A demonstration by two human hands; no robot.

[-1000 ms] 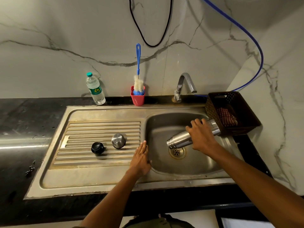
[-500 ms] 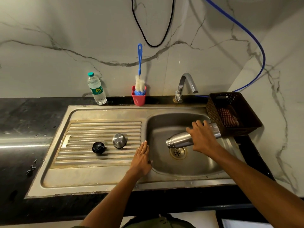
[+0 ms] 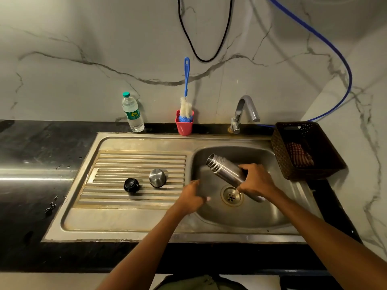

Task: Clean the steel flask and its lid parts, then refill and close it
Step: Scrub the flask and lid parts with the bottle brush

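I have the cylindrical steel flask (image 3: 225, 170) in my right hand (image 3: 256, 181), the grip wrapped round its lower body, fingers on the upper side and thumb beneath. The flask hangs over the steel sink basin (image 3: 261, 214), tilted, with its open threaded mouth pointing up and toward the far-left of the basin and its base down near the round drain (image 3: 231, 195). My left hand (image 3: 191, 197) is at the basin's left rim, its grip loose and holding nothing, fingers reaching toward the flask without touching it; they are blurred.

On the ribbed steel drainboard (image 3: 117, 164), left of the basin, sit two lid parts: a black round stopper (image 3: 131, 185) and, just beside it to the right, a small steel cup lid (image 3: 157, 178), mouth down.

Along the back edge of the black stone counter (image 3: 41, 147) stand a clear plastic water bottle with a green cap (image 3: 132, 112), a red cup (image 3: 184, 126) holding a blue-handled bottle brush (image 3: 186, 91), and a steel tap (image 3: 244, 113). At the counter's right edge a dark brown woven plastic basket (image 3: 305, 151) holds a red checked cloth (image 3: 298, 153).
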